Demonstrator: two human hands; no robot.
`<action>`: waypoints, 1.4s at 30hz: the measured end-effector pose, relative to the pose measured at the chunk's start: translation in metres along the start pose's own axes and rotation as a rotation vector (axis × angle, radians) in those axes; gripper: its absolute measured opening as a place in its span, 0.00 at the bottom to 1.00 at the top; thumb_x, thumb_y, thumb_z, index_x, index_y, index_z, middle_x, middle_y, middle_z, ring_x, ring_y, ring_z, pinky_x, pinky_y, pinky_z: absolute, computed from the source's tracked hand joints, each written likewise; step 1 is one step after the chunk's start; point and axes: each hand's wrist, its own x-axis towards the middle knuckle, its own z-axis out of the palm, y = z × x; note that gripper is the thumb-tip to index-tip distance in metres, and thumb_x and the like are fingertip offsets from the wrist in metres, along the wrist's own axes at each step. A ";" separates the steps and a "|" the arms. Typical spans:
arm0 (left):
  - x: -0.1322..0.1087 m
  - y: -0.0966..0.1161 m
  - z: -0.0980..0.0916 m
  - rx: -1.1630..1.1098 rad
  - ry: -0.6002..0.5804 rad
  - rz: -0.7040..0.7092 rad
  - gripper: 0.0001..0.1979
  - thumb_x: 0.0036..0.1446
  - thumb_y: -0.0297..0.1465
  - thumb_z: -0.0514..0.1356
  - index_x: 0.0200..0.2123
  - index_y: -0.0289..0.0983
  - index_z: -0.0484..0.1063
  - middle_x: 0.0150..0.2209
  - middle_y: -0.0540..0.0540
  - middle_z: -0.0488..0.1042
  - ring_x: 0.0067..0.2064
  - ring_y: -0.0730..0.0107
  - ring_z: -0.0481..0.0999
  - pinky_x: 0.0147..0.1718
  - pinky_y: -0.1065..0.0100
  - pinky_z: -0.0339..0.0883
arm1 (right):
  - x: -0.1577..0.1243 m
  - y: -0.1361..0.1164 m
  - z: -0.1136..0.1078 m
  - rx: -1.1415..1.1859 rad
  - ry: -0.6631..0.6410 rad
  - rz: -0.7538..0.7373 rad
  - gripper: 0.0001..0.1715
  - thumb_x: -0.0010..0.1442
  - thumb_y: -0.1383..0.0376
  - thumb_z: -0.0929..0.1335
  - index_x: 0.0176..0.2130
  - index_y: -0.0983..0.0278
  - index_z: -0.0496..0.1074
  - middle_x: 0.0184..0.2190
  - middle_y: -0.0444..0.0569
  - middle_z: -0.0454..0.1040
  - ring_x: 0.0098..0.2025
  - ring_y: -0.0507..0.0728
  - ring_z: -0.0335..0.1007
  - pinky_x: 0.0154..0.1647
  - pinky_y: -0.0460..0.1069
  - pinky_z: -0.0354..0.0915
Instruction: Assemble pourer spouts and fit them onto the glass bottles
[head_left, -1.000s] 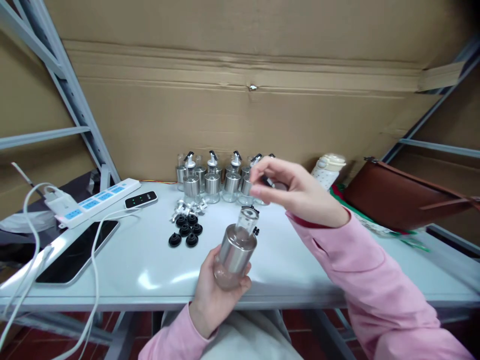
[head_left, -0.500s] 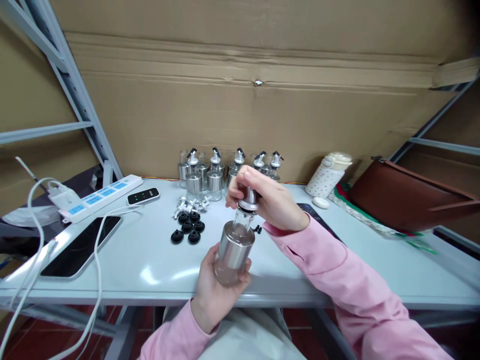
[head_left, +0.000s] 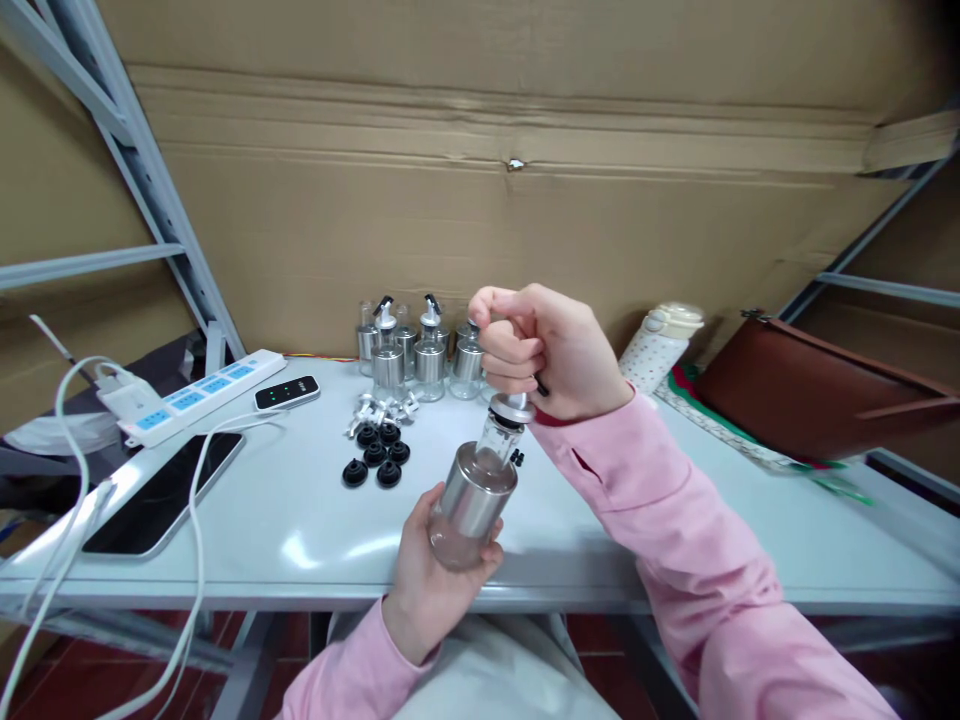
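Just above the near edge of the tabletop [head_left: 645,520], the left hand [head_left: 427,585] wraps the base of a small glass dispenser bottle [head_left: 474,490], tilted with its neck leaning up and to the right. Its lower body wears a brushed steel sleeve; the neck is clear glass. The right hand [head_left: 544,350] is curled closed over the pourer cap [head_left: 511,407], a silver collar sitting on the neck, with a black spout tip poking out beside the palm. By the look of it the cap is being pressed or twisted home; seating it calls for a firm push straight down the neck's axis while the lower grip stays steady, since glass and steel are both slick.

Beyond, a cluster of black rubber stoppers [head_left: 375,458] lies beside a heap of small silver pourer parts [head_left: 379,408]. Behind them stands a row of finished bottles [head_left: 420,350] against the cardboard wall. Off to the left lie a tablet [head_left: 157,490], a power strip [head_left: 199,395] with white cables, and a small black device [head_left: 286,392]. On the right stand a cream dotted flask [head_left: 660,345] and a brown leather bag [head_left: 810,390].
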 end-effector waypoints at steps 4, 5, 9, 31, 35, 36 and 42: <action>-0.002 0.000 0.002 0.008 0.036 0.013 0.07 0.53 0.33 0.54 0.34 0.36 0.67 0.30 0.45 0.71 0.31 0.63 0.71 0.23 0.70 0.56 | -0.003 0.007 0.007 -0.048 0.060 -0.069 0.16 0.54 0.59 0.64 0.21 0.63 0.56 0.13 0.34 0.36 0.13 0.43 0.30 0.10 0.40 0.35; -0.003 0.000 0.003 0.008 0.043 0.013 0.07 0.53 0.32 0.55 0.34 0.36 0.67 0.30 0.45 0.71 0.31 0.63 0.72 0.23 0.70 0.56 | -0.005 0.009 0.008 -0.064 0.070 -0.096 0.18 0.54 0.58 0.65 0.21 0.63 0.55 0.13 0.34 0.37 0.13 0.43 0.30 0.11 0.40 0.35; -0.004 0.001 0.005 0.002 0.054 0.011 0.06 0.52 0.32 0.56 0.34 0.35 0.67 0.29 0.46 0.72 0.30 0.62 0.72 0.22 0.70 0.56 | -0.007 0.013 0.008 -0.098 0.073 -0.158 0.21 0.55 0.58 0.66 0.19 0.63 0.54 0.13 0.34 0.38 0.13 0.43 0.31 0.11 0.41 0.35; -0.002 0.000 0.002 -0.017 0.061 -0.004 0.09 0.52 0.33 0.56 0.35 0.34 0.68 0.30 0.45 0.71 0.30 0.62 0.71 0.23 0.70 0.56 | -0.005 0.026 0.009 -0.290 -0.080 -0.317 0.20 0.55 0.58 0.67 0.21 0.64 0.56 0.12 0.34 0.45 0.13 0.42 0.37 0.12 0.41 0.36; -0.002 0.001 0.002 -0.026 0.049 0.007 0.10 0.51 0.33 0.57 0.36 0.33 0.68 0.32 0.44 0.71 0.31 0.61 0.71 0.23 0.70 0.56 | -0.004 0.026 0.010 -0.308 -0.089 -0.306 0.19 0.53 0.60 0.68 0.21 0.65 0.56 0.11 0.33 0.47 0.13 0.42 0.38 0.12 0.41 0.37; -0.001 0.001 0.002 -0.026 0.051 0.006 0.10 0.51 0.33 0.56 0.36 0.33 0.68 0.32 0.44 0.71 0.31 0.61 0.71 0.23 0.70 0.56 | -0.005 0.026 0.010 -0.306 -0.085 -0.303 0.19 0.52 0.61 0.69 0.21 0.65 0.56 0.11 0.33 0.47 0.13 0.42 0.39 0.13 0.41 0.38; -0.002 0.000 0.003 -0.004 0.065 0.011 0.10 0.50 0.32 0.58 0.35 0.33 0.68 0.32 0.44 0.72 0.31 0.61 0.71 0.23 0.70 0.56 | -0.008 0.022 0.012 -0.307 -0.102 -0.258 0.21 0.51 0.63 0.70 0.20 0.65 0.54 0.11 0.33 0.48 0.14 0.41 0.39 0.13 0.41 0.39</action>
